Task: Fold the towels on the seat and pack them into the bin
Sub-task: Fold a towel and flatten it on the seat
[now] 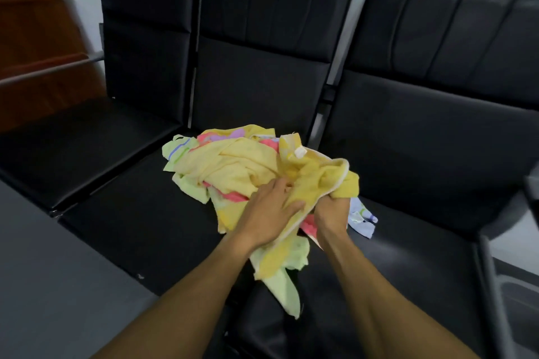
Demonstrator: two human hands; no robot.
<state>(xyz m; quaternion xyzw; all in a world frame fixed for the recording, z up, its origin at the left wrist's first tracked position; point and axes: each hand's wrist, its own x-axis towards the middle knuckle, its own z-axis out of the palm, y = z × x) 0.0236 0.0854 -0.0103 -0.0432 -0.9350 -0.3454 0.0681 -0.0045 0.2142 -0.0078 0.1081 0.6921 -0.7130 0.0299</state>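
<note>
A crumpled heap of towels lies on the middle black seat (140, 213): a yellow towel (236, 166) on top, pale green ones (283, 285) beneath and hanging over the front edge, pink stripes between them. My left hand (268, 210) grips a fold of the yellow towel near its white-trimmed edge. My right hand (332, 213) clutches a bunched part of the same yellow towel from below. A light blue towel (363, 218) peeks out just right of my right hand. No bin is in view.
Three joined black padded seats with metal frames fill the view; the left seat (73, 148) and right seat (437, 172) hold nothing. A brown wooden cabinet (38, 46) stands at far left. Grey floor (43, 285) lies in front at lower left.
</note>
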